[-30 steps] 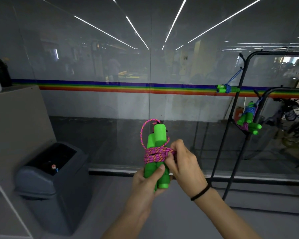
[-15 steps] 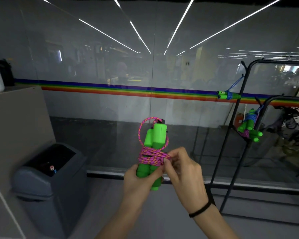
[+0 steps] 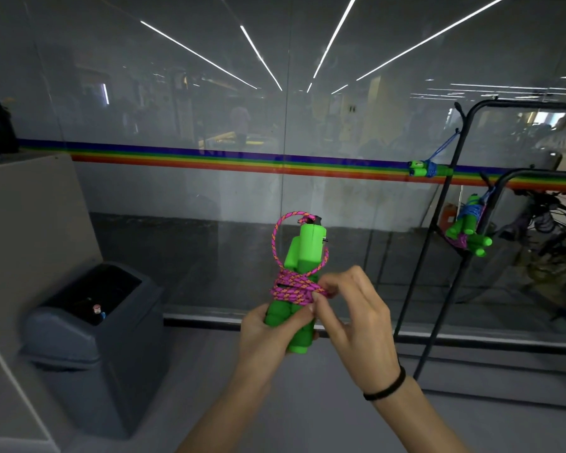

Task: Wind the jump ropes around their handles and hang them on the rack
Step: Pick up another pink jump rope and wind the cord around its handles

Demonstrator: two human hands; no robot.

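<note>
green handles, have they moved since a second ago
No, not noticeably: the green handles still sit in the same spot between the grey bin and the black rack.

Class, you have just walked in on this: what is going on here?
A person's left hand grips two green handles upright. The right hand pinches the pink rope wound around them, apparently securing its end. Other wound ropes already hang on the rack at right; this one is not yet hung.
</note>
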